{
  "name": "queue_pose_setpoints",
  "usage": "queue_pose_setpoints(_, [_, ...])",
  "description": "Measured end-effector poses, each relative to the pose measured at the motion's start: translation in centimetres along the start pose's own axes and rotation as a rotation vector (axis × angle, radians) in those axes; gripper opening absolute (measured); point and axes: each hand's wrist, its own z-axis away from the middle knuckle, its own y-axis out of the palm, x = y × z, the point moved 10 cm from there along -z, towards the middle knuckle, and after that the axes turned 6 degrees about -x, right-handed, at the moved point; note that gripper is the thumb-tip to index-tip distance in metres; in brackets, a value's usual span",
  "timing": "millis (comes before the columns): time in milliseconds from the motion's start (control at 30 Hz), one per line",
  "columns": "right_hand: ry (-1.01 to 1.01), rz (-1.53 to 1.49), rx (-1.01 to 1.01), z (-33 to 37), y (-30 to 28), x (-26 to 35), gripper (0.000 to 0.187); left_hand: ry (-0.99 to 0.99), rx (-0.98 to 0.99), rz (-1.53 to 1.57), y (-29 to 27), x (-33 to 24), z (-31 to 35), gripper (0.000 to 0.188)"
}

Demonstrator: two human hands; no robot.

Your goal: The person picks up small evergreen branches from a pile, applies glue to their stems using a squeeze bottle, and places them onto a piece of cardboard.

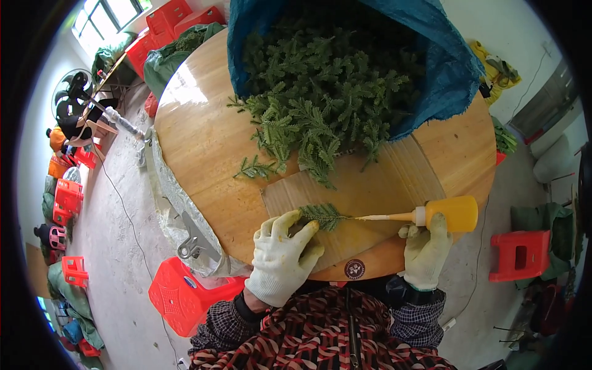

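My left hand [280, 256], in a white knit glove with yellow-stained fingertips, pinches the leafy end of a small green fir sprig [325, 216]. The sprig lies sideways just above a flattened piece of cardboard [370, 185], its bare stem pointing right. My gloved right hand [425, 250] grips a yellow squeeze bottle [453, 214], tipped on its side. Its long pale nozzle [385, 217] reaches left to the stem's end; whether they touch I cannot tell. A large heap of fir branches [327, 98] spills from a blue sack [447, 61] beyond the cardboard.
The round wooden table [203, 142] has plastic sheeting [176, 209] with a metal clamp [197, 237] at its left edge. A red stool [179, 296] stands near my left, another red stool [521, 256] at the right. A fan [74, 92] and a cable [126, 213] are at the left.
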Motion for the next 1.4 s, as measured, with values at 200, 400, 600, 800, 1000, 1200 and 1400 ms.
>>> queue_pose_setpoints(200, [-0.005, 0.007, -0.020, -0.2, -0.5, 0.2, 0.023, -0.051, -0.027, 0.052, -0.5, 0.6, -0.6, 0.033])
queue_pose_setpoints(400, [0.046, -0.071, -0.045, -0.5, -0.6, -0.4, 0.024, 0.009, -0.078, 0.005, -0.8, 1.3, -1.1, 0.022])
queue_pose_setpoints(600, [0.035, -0.083, -0.053, -0.8, -1.2, -0.8, 0.026, -0.033, -0.148, 0.070, -1.2, 2.5, -0.1, 0.016])
queue_pose_setpoints(800, [0.033, -0.099, -0.055, -0.8, -1.5, -0.7, 0.027, -0.118, -0.534, -0.077, -10.4, 6.4, 1.9, 0.016])
queue_pose_setpoints(1000, [-0.002, -0.084, -0.047, -0.9, -1.6, -0.6, 0.029, -0.504, -0.762, -0.349, -17.4, 17.5, 7.0, 0.015])
queue_pose_setpoints(1200, [0.020, -0.076, -0.033, -0.9, -1.2, -0.8, 0.029, -0.856, -0.307, -0.794, -15.8, 22.0, 7.9, 0.014])
queue_pose_setpoints(1400, [-0.017, -0.024, -0.061, -0.7, -1.2, -0.4, 0.033, -0.419, -0.360, -0.431, -13.8, 15.9, 0.8, 0.017])
